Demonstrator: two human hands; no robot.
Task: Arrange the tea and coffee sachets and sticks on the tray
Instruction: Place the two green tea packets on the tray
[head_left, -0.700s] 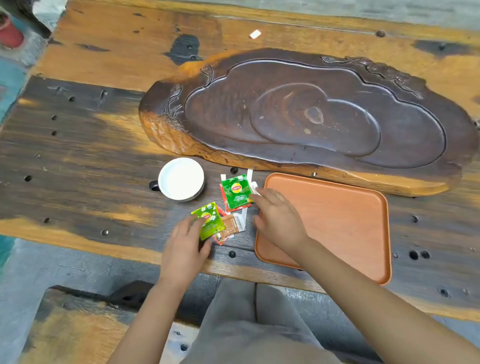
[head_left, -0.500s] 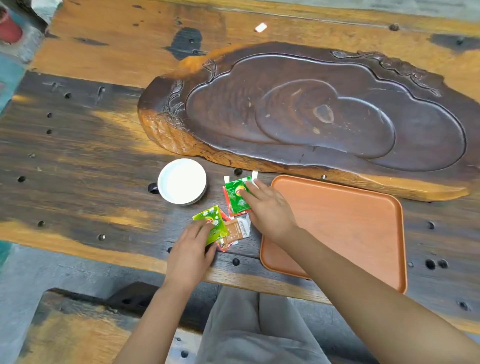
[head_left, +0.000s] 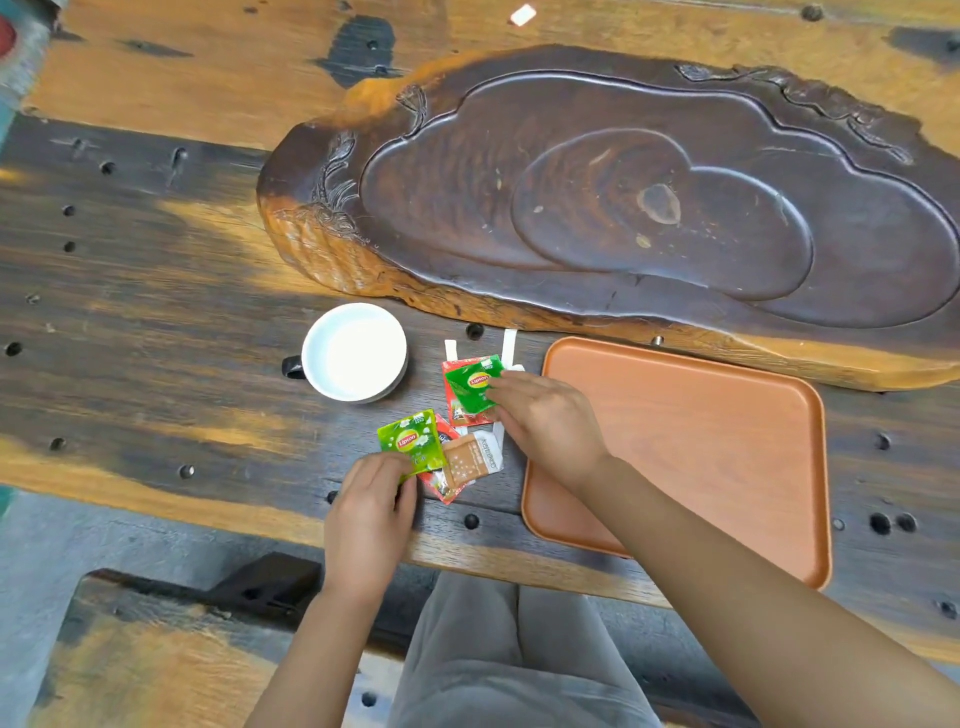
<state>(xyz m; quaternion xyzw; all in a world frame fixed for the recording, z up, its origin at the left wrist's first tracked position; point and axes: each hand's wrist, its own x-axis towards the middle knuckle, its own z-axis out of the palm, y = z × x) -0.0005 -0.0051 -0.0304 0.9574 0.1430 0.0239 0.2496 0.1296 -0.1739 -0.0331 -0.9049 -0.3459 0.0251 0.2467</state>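
A small pile of sachets lies on the table left of the orange tray (head_left: 727, 415), which holds nothing. My left hand (head_left: 369, 525) pinches the lower edge of a light green Lipton sachet (head_left: 410, 441). My right hand (head_left: 545, 421) grips a dark green Lipton sachet (head_left: 470, 387) that lies on a red sachet (head_left: 452, 410). Between the hands lie a brown sachet (head_left: 467, 460) and another red one under it. Two white sticks (head_left: 509, 345) poke out behind the pile.
A white cup (head_left: 353, 351) with a dark handle stands left of the pile. A large carved dark wooden tea board (head_left: 623, 208) fills the far side of the table. The table's near edge runs just below the tray, above my lap.
My right hand has closed its fingers on the dark green sachet. My left hand keeps its hold on the light green one. The view has drifted slightly.
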